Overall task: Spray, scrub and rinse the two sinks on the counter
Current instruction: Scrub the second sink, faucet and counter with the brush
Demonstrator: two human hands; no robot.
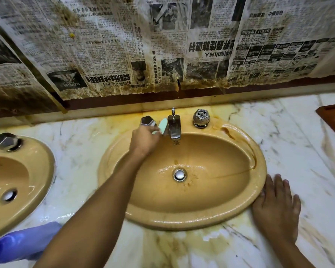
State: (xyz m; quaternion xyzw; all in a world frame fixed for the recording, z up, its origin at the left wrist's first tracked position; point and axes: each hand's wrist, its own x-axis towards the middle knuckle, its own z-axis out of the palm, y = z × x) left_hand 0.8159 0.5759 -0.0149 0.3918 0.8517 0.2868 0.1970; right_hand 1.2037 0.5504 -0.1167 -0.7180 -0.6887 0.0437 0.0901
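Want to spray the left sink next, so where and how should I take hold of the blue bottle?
Probably round its wide blue body, coming down from above. The bottle seems to lie on its side on the counter near the left sink, white top mostly cut off at the picture's left edge. The left hand holds a sponge; the right hand rests flat, free.

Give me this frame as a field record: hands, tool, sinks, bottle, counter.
left hand: grips the sponge by the faucet
sponge: pale green, between the left knob and the faucet
right hand: flat on the counter, fingers spread, thumb at the right sink's rim
right sink: wet, brown streaks on its right side
left sink: partly in frame
spray bottle: blue, lower left, blurred
counter: marble, yellowish stains around the right sink
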